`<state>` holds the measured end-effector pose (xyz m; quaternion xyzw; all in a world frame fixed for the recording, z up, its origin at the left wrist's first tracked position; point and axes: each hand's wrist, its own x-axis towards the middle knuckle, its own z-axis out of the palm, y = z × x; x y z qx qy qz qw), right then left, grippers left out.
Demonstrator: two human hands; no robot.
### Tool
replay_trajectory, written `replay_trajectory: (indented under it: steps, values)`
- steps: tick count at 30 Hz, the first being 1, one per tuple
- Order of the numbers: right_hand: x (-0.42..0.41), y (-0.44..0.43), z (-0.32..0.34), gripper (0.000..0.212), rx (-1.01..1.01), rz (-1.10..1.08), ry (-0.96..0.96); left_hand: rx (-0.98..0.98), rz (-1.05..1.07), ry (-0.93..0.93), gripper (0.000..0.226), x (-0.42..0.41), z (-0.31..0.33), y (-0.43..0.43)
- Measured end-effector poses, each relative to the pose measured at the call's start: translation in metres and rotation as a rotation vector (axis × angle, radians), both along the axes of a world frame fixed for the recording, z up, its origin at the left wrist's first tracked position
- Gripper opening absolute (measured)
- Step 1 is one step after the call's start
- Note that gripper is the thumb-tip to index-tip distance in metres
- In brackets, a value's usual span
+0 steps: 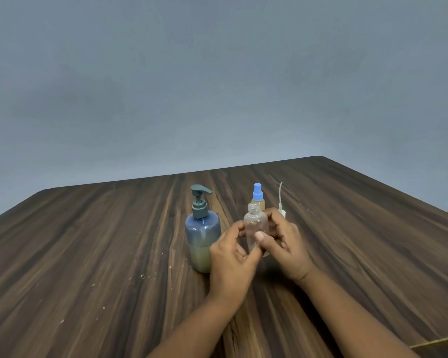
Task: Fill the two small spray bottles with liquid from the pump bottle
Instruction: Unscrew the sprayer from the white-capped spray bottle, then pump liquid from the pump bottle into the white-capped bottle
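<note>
Hands, two, nearest the viewer. The left hand point(230, 259) and right hand point(282, 244) both grasp the clear spray bottle point(255, 228) between curled fingers, holding it upright just above the counter.

1. Counter point(88, 254): dark wood grain, with pale specks point(142, 275) scattered on its near left part.
2. Pump bottle point(203, 233): blue-tinted body and grey-green pump head, with yellowish liquid in its lower part. It stands upright just left of the hands, spout pointing right.
3. Clear spray bottle: uncapped with threaded neck bare, and apparently empty. It sits right of the pump spout and slightly lower.
4. Blue-capped spray bottle point(258, 196): upright directly behind item 3, holding yellowish liquid, so probably the one already filled.
5. Spray head point(281, 211): white, far right of the group, dip tube pointing up. Its base is partly hidden by the right hand.

Handling note, as judgement: item 3 awaits filling. Carry its open neck directly beneath the pump spout, steadied in one hand. Press the pump with the other in slow, short strokes, because the mouth is narrow and liquid could run down the outside. Stop short of the neck to leave room for the dip tube.
</note>
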<state>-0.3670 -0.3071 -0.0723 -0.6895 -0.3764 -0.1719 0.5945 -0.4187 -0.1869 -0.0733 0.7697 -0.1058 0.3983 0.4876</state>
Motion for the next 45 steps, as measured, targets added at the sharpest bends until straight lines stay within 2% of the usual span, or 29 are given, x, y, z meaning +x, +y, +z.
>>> replay_trajectory:
  steps: [3, 6, 9, 11, 13, 16, 18, 29, 33, 39, 45]
  values:
    - [-0.001, 0.004, -0.002, 0.026, 0.079, 0.016, 0.014, 0.146, 0.054, -0.058, 0.034, -0.003, 0.003, 0.003]
    - [0.003, 0.003, 0.000, 0.025, 0.186, -0.115, -0.034, 0.333, 0.179, -0.300, 0.046, -0.007, 0.012, 0.008]
    - [0.006, 0.004, -0.001, 0.029, 0.175, -0.208, -0.092, 0.246, 0.420, -0.507, 0.051, -0.006, 0.022, 0.020]
    - [0.004, 0.009, -0.001, 0.039, 0.169, -0.232, -0.093, 0.121, 0.566, -0.447, 0.064, -0.001, 0.026, 0.034]
    - [0.002, 0.013, -0.001, 0.051, 0.199, -0.257, -0.051, 0.128, 0.596, -0.324, 0.081, 0.005, 0.026, 0.049]
    - [0.001, 0.015, 0.001, 0.044, 0.224, -0.308, -0.060, 0.207, 0.408, -0.169, 0.107, 0.013, 0.025, 0.064]
    - [0.001, 0.015, 0.001, 0.041, 0.234, -0.332, -0.079, 0.246, 0.342, -0.112, 0.116, 0.015, 0.024, 0.064]
    - [-0.005, 0.017, 0.006, 0.042, 0.201, -0.314, -0.143, 0.441, 0.480, -0.112, 0.106, 0.011, 0.023, 0.044]
    - [-0.007, 0.017, 0.007, 0.044, 0.226, -0.289, -0.125, 0.438, 0.462, -0.169, 0.107, 0.013, 0.024, 0.044]
    - [-0.008, 0.018, 0.008, 0.042, 0.252, -0.231, -0.098, 0.477, 0.432, -0.168, 0.123, 0.012, 0.025, 0.044]
    - [-0.008, 0.018, 0.007, 0.042, 0.273, -0.213, -0.129, 0.463, 0.412, -0.185, 0.111, 0.016, 0.024, 0.042]
